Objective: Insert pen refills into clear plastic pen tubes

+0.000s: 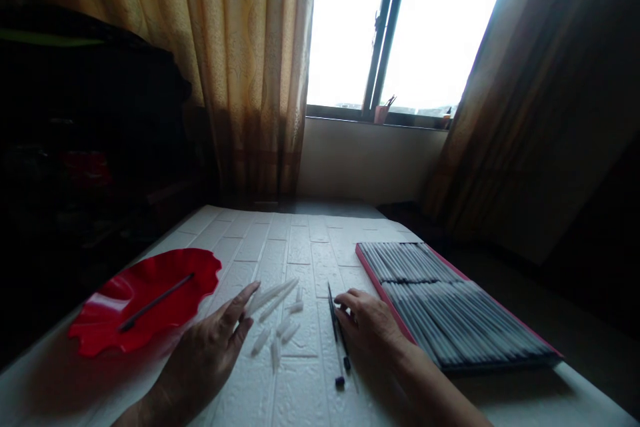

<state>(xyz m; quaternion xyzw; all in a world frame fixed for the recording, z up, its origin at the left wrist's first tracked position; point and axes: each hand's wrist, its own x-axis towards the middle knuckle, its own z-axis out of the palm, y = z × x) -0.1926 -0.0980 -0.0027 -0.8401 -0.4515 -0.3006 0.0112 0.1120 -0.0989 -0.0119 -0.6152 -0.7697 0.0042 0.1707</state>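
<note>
My left hand [213, 340] reaches over the table with index finger and thumb stretched out and apart. Its fingertips are at the edge of a loose group of translucent white plastic tubes [280, 297], some long, several short [290, 332]. My right hand [373, 323] rests low over the table, fingers curled at a thin dark pen-like rod [333, 313] with a pointed tip. Part of what lies under those fingers is hidden. Black end pieces [340, 382] show below, close to my right wrist.
At the left lies a wavy-edged red dish [95, 327] with one dark pen-like stick [157, 301] in it. A red-sided box [367, 260] of many grey, dark-ended sticks stands at the right. The white brick-patterned table [300, 253] reaches toward the curtains [250, 67] and window.
</note>
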